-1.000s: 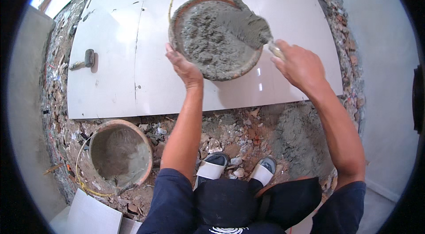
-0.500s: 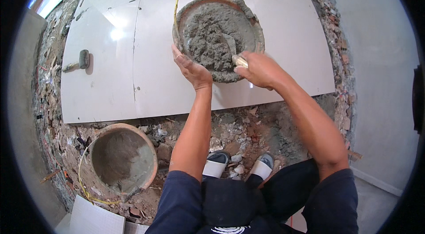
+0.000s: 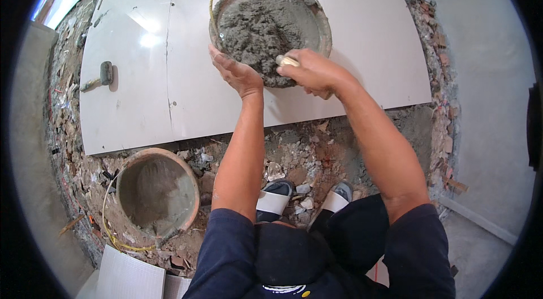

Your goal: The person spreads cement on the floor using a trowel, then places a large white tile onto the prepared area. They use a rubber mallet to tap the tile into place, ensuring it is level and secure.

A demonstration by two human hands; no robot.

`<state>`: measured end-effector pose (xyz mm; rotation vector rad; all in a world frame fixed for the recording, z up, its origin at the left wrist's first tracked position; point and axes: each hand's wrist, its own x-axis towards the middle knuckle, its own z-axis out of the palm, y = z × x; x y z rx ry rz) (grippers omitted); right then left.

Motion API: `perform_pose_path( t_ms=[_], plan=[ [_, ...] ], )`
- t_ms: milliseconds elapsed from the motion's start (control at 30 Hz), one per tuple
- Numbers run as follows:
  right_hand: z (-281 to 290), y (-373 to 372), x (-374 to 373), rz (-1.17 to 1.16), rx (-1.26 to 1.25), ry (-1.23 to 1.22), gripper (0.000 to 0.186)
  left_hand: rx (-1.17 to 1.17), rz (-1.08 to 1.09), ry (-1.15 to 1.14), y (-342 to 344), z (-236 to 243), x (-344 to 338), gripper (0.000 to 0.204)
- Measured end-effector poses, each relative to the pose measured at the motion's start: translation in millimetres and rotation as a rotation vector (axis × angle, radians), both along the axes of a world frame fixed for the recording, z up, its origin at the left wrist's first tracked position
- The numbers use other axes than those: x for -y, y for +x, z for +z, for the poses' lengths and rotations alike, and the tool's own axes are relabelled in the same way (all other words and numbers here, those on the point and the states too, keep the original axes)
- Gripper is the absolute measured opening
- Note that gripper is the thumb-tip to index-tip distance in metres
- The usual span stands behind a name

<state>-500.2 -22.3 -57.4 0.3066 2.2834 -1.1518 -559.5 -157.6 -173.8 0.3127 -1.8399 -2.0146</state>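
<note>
A round bucket [image 3: 325,30] of wet grey mortar [image 3: 254,22], with a thin yellow handle raised, is over the large white tiles [image 3: 373,44]. My left hand [image 3: 237,73] grips the bucket's lower left side, fingers along its outer wall. My right hand [image 3: 311,73] is closed on a trowel's light handle [image 3: 288,61] at the bucket's near edge; the trowel's blade is hidden in the mortar or behind my fingers.
A mallet [image 3: 105,73] lies on the left tiles. An empty mortar-stained bucket [image 3: 189,189] stands on rubble [image 3: 305,152] at lower left, near spare tiles [image 3: 124,273]. My sandalled feet [image 3: 336,200] stand on the rubble. Grey walls [image 3: 481,61] flank both sides.
The mortar-covered trowel blade was raised at the right rim; my right hand has since brought it left and down into the mortar. My left hand stays on the bucket.
</note>
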Motion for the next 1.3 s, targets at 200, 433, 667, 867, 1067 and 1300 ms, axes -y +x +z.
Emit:
perform_pose_path(
  t_ms=[200,433,667,867,1067,1300],
  plan=[
    [-2.9,15.7,-12.1,-0.078,-0.088,-0.099,0.033,0.001,-0.047,-0.049,0.7,1.3,4.0,0.085],
    [17.1,66.4,-41.4,-0.039,-0.183,0.015,0.052,-0.026,-0.199,0.179,-5.0,-3.8,17.3,0.091],
    [30.6,222.8,-77.9,-0.228,-0.406,0.188,0.046,0.124,-0.218,-0.016,16.5,-4.0,68.9,0.098],
    [-26.2,357.7,-58.5,-0.375,-0.17,0.809,0.046,0.231,-0.123,-0.133,22.2,-67.2,91.7,0.069],
    [-16.9,371.9,-123.6,-0.603,-0.249,0.726,0.043,0.196,-0.382,-0.935,18.8,-135.3,80.6,0.052],
    [-39.2,366.5,-131.5,-0.391,0.4,0.44,0.051,0.358,-0.419,-1.591,23.8,-148.3,68.1,0.06]
  ],
)
